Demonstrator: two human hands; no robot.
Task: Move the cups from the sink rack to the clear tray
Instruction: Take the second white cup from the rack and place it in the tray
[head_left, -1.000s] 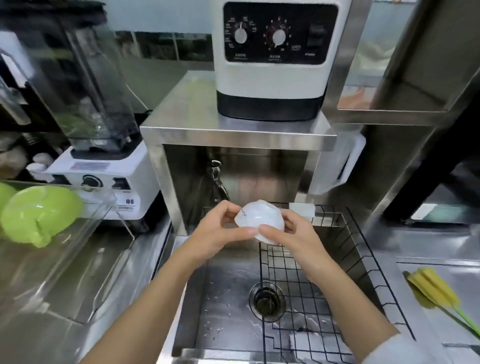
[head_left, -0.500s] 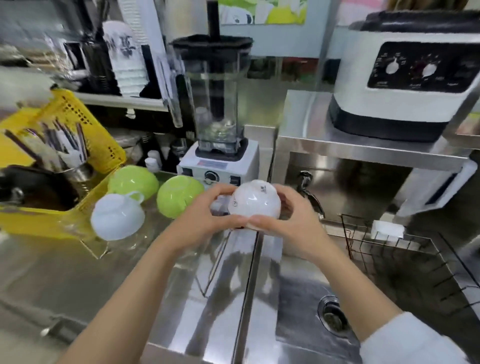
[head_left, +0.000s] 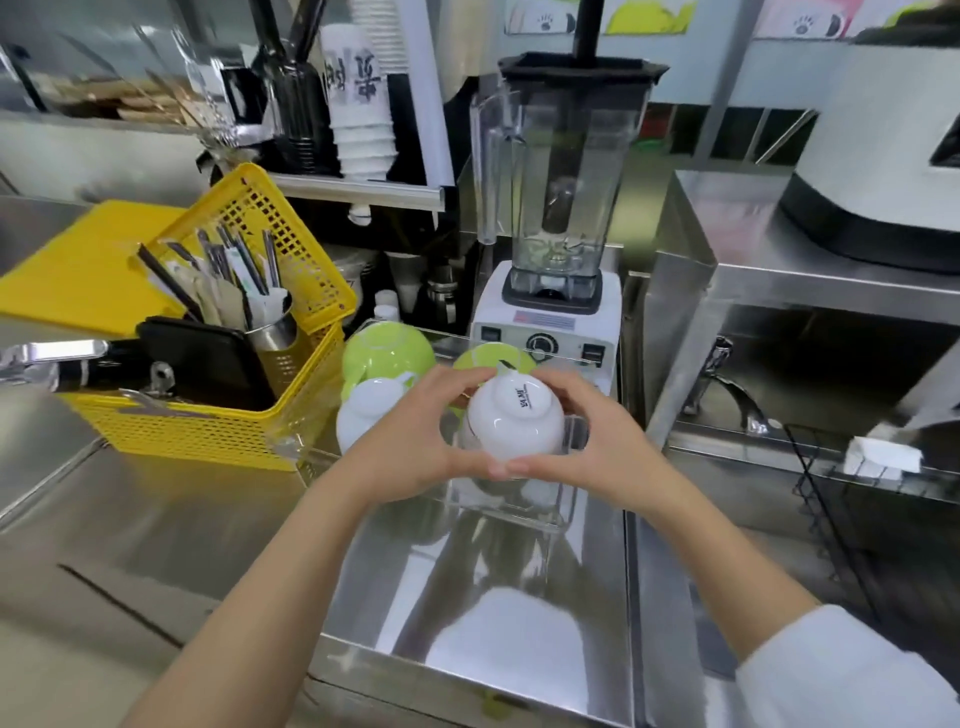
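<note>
At frame centre: I held the white cup (head_left: 514, 421) upside down over the clear tray (head_left: 563, 512).
Left hand (head_left: 410, 447): fingers wrapped around its left side.
Right hand (head_left: 597, 447): clasped its right side.
Tray's upper left: two green cups (head_left: 387, 351), one white (head_left: 366, 410), seemingly inverted.

Upturned white cup (head_left: 515, 422) between both hands, above clear tray (head_left: 563, 506).

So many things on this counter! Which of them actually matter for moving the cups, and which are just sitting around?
Part of the job:
white cup, held upside down by left hand and right hand
clear tray
green cups and another white cup already in it
sink rack

Just lying about:
blender
yellow basket
utensil holder
paper cups
</note>
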